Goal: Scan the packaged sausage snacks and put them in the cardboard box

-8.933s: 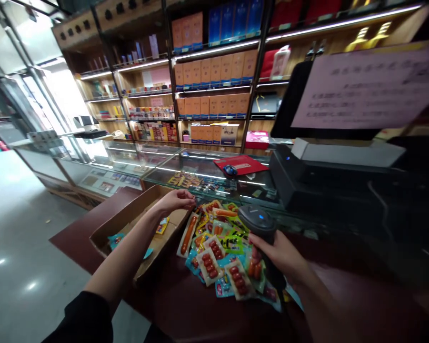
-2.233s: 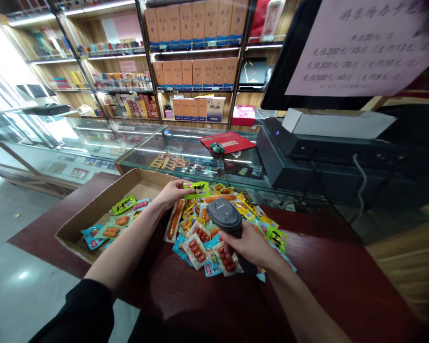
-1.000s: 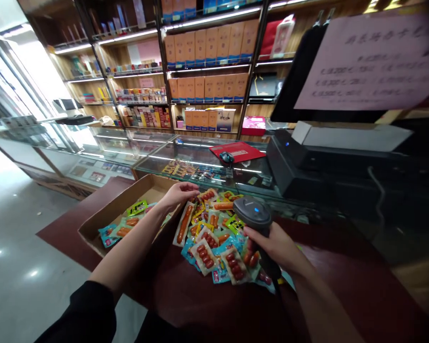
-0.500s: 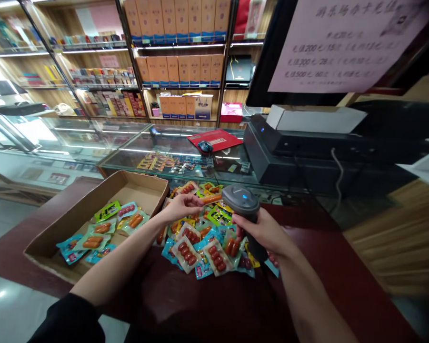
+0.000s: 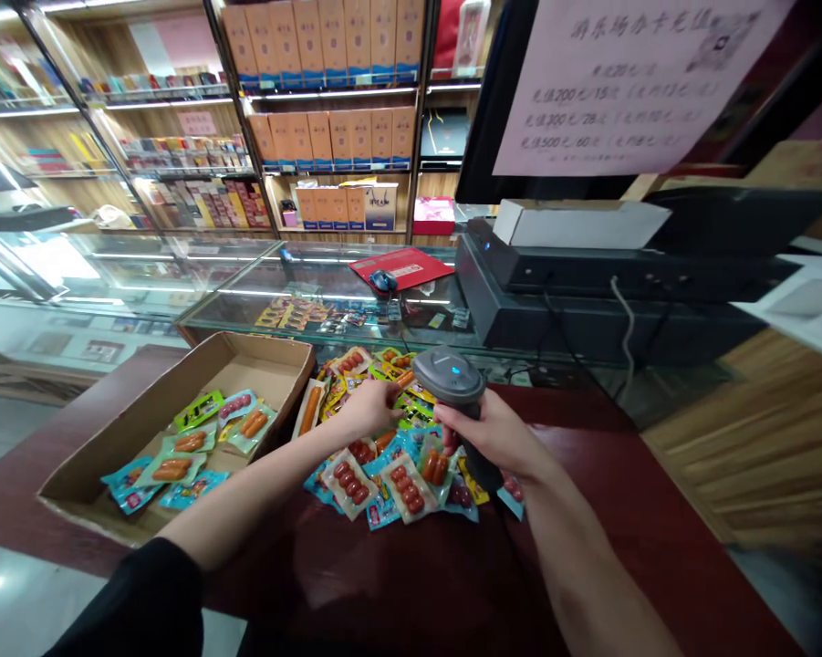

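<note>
My right hand (image 5: 499, 433) is wrapped round the handle of a dark grey barcode scanner (image 5: 452, 372), its blue light lit on top. To the left of it, my left hand (image 5: 375, 407) is closed above a pile of snack packets, fingers bent and partly hidden. At those fingertips, beneath the scanner's head, shows a slim orange sausage packet (image 5: 405, 379). Below both hands lie clear packs of small red sausages (image 5: 407, 489) among blue, green and yellow packets. A long sausage packet (image 5: 309, 411) rests at the pile's left edge.
An open cardboard box (image 5: 75, 447) with several packets stands on the dark red table (image 5: 383, 584) at left. Behind is a glass counter (image 5: 246, 301) with a mouse (image 5: 383, 281) on a red mat. A monitor with a paper sign (image 5: 629, 100) rises at right.
My left hand has turned, its back now facing up and its fingers more hidden, with less of the sausage packet showing. The scanner stays in my right hand. The view has shifted slightly.
</note>
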A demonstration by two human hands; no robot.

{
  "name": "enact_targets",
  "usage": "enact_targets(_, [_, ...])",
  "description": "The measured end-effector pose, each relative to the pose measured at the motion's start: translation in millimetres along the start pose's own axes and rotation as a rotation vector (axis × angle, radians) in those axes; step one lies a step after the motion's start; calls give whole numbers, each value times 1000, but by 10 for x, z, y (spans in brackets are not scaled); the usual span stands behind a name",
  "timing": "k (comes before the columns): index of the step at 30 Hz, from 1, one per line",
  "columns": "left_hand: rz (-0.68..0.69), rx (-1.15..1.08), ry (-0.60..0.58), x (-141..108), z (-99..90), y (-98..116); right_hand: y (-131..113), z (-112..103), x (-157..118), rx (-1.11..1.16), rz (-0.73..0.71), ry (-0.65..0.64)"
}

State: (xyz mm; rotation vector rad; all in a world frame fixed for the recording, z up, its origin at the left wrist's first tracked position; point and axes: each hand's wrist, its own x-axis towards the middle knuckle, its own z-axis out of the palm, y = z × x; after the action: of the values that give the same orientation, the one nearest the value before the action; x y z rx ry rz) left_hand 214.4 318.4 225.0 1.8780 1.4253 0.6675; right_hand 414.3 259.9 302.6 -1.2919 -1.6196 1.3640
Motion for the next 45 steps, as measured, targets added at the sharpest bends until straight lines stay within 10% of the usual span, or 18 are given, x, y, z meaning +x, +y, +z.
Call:
enact_targets(7, [-20,272,-18,32,-37,19,30,69,-18,-2,-17,-10])
enact_targets(21, [-135,-575,214,-181,-909,-553,122,428,32,67,81,-186])
enact_targets(45, [-219,-725,264,-233,-904,-645,250,558,41,73,112,-222])
